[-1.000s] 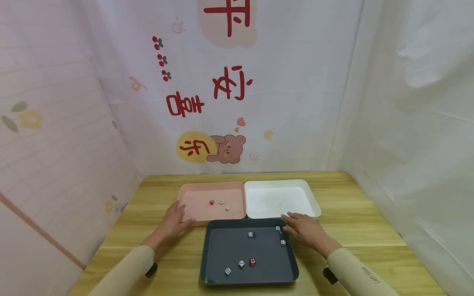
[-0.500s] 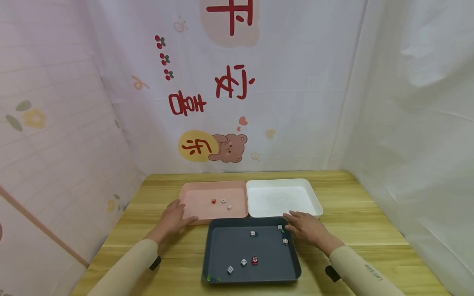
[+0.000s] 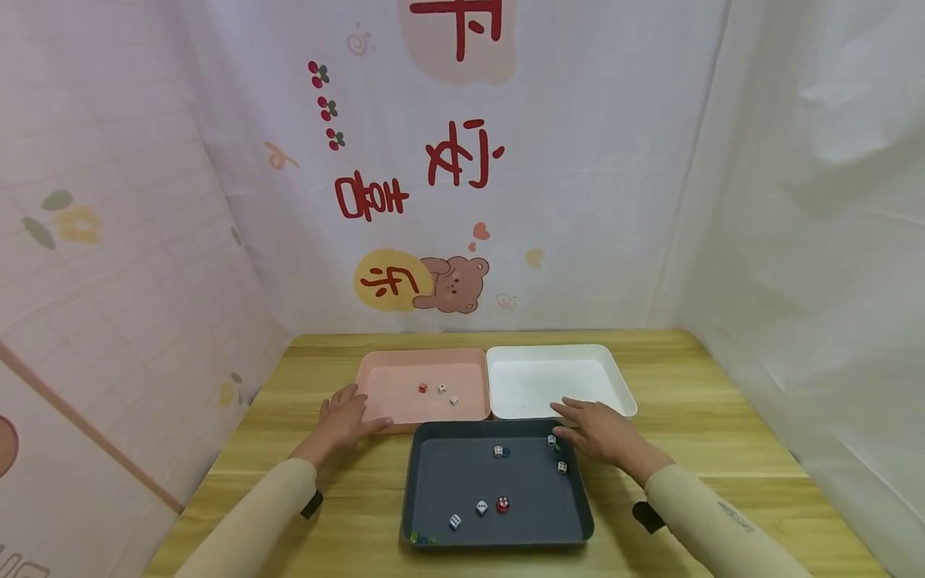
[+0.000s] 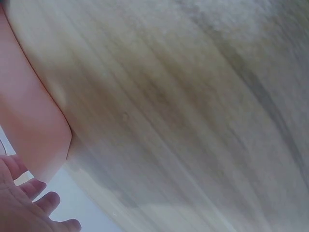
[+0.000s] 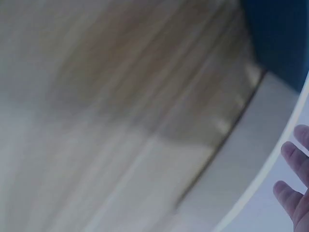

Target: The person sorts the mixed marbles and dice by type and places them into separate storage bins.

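With fingers spread, my left hand (image 3: 343, 417) lies at the front left corner of the pink tray (image 3: 386, 373). The same hand (image 4: 29, 208) shows beside the pink tray wall (image 4: 29, 101) in the left wrist view. My right hand (image 3: 603, 433) reaches over the front edge of the white tray (image 3: 556, 377), by the back right corner of the dark grey tray (image 3: 451, 478). Its fingers (image 5: 289, 198) look loosely extended and hold nothing; whether they touch a tray is unclear. In the dark tray lie several white dice (image 3: 482, 507) and a red die (image 3: 503, 504).
The pink tray holds a small red die (image 3: 422, 388) and two small white dice (image 3: 442, 388). Small blue-green marks or bits (image 3: 421, 539) show in the dark tray's corner. The wooden table (image 3: 694, 425) is bordered by white cloth (image 3: 578, 201) at its back and sides.
The head view has shifted slightly, so the trays and table appear a little further right and higher. Both hands keep nearly the same place by the trays, and the dice have not moved.
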Tool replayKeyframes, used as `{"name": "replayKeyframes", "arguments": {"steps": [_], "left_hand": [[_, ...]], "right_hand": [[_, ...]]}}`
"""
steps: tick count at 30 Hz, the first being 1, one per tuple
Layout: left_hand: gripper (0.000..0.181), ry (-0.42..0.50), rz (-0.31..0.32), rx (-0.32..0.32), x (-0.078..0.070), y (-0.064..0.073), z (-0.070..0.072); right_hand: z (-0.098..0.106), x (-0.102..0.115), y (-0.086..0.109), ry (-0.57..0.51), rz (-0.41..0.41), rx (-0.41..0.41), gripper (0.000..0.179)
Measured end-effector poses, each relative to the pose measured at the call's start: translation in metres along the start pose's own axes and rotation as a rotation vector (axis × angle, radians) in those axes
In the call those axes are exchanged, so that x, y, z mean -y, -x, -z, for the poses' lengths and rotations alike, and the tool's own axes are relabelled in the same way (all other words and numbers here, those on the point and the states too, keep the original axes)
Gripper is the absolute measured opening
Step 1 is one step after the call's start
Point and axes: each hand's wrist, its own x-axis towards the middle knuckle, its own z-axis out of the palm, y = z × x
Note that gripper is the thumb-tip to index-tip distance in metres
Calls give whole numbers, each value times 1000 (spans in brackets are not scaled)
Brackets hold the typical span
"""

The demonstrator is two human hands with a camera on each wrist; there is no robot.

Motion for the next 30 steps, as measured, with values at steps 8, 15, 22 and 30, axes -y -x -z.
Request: {"name": "replayKeyframes", "arguments": {"steps": [8,15,22,30], "left_hand": [[90,-17,2,-5,1,-2,5],[89,-14,17,6,0,-3,4],[87,-41,-1,7,1,-1,1],[90,-38,4,5,-1,0,1]], "right_hand": [[16,49,-27,24,135,15,50],[13,91,-43,28,255,74,50],[8,112,-50,28,315,129,49],[0,121,-55,53,410,171,47]]}}
